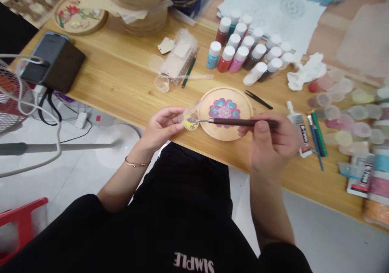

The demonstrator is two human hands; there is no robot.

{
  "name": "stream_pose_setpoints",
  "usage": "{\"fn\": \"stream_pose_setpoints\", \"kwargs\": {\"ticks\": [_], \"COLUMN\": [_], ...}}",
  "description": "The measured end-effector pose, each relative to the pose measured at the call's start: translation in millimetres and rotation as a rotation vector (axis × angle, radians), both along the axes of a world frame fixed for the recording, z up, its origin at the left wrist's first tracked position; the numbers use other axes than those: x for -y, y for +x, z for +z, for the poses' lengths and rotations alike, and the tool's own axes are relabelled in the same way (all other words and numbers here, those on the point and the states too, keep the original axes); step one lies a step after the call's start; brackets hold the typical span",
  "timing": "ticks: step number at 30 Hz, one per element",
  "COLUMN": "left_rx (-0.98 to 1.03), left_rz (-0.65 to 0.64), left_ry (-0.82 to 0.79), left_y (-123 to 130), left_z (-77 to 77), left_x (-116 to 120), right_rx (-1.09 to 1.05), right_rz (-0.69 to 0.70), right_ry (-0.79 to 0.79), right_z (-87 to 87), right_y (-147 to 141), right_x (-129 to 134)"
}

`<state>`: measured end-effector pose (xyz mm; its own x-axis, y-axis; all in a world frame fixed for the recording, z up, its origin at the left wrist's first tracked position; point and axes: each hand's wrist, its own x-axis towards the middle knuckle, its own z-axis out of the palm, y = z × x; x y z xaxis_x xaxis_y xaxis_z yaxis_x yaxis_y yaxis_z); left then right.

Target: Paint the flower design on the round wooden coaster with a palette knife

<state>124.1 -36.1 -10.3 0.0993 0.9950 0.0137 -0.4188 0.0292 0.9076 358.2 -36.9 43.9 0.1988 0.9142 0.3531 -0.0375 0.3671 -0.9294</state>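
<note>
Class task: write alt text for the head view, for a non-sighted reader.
The left hand holds a small clear cup of yellow paint while the right hand reaches a dark-handled, metal-tipped tool into it, above a round wooden disc painted with a pink and blue flower. White-capped paint bottles stand behind.

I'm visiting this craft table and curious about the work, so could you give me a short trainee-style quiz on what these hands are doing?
1. What does the left hand hold? A) a small clear cup; B) tweezers; C) a glue tube.
2. True or false: the right hand holds a dark-handled tool with its metal tip in that cup.
3. What is painted on the round wooden disc?

Key: 1. A; 2. True; 3. a pink and blue flower.
</note>
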Motion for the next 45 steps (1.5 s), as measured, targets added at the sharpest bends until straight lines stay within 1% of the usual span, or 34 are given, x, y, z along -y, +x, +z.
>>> {"fn": "stream_pose_setpoints", "kwargs": {"ticks": [3,7,11,15,17,19,23,27,31,38,45], "left_rx": [0.005,0.042,-0.005,-0.033,-0.038,-0.040,-0.011,0.028,0.023,0.057,0.079], "left_rz": [0.000,-0.004,-0.039,-0.054,-0.051,-0.041,-0.034,-0.015,-0.017,-0.036,-0.055], "left_ry": [-0.025,-0.058,-0.025,0.027,0.027,0.011,-0.006,-0.042,-0.060,-0.059,-0.124], "left_y": [-0.2,0.0,0.0,0.4,0.8,1.2,1.3,1.0,0.3,1.8,3.4], "left_z": [0.7,1.7,2.2,3.8,4.8,5.4,5.2,4.9,5.4,9.1,9.7], "left_x": [1.0,1.4,1.7,2.0,2.0,2.0,1.7,1.8,2.4,2.0,1.6], "right_rx": [0.033,0.027,0.039,0.002,-0.017,-0.025,-0.045,-0.081,-0.061,-0.006,0.070], "right_rz": [0.014,0.021,0.004,0.030,0.032,0.005,-0.074,-0.096,-0.094,-0.072,-0.050], "right_ry": [-0.006,-0.027,-0.066,-0.111,-0.137,-0.149,-0.116,-0.091,-0.101,-0.054,-0.035], "right_z": [-0.4,-1.2,-1.2,-4.9,-7.5,-9.4,-10.2,-8.9,-8.3,-2.6,2.5], "right_y": [-3.4,-2.8,-1.2,-0.7,-0.2,0.9,5.0,9.2,10.2,5.9,0.8], "right_x": [-1.7,-4.4,-4.2,-4.8,-6.0,-7.8,-11.9,-14.5,-15.1,-12.9,-10.4]}}
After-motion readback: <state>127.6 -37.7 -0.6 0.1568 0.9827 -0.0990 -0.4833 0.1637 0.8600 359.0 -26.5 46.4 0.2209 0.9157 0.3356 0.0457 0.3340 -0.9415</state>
